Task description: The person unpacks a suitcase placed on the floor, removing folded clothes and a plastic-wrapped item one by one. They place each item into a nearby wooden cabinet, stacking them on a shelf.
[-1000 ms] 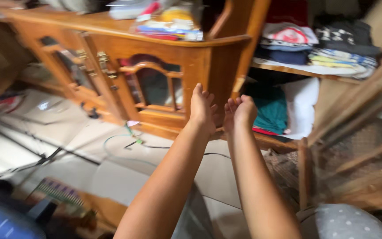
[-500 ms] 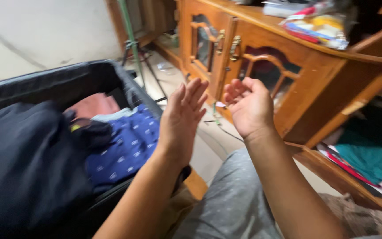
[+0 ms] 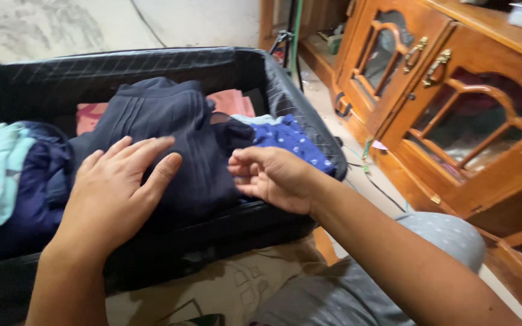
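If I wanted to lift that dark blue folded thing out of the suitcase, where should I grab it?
Probably by the near folded edge of the dark navy garment, coming from above on the person's side. It lies flat on top of the pile in the black suitcase, and that edge is free. The left hand rests flat on it; the right hand, fingers curled, is at its right edge.

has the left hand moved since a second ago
Yes. The left hand was raised before the wooden cabinet; now it lies flat on the dark garment in the suitcase.
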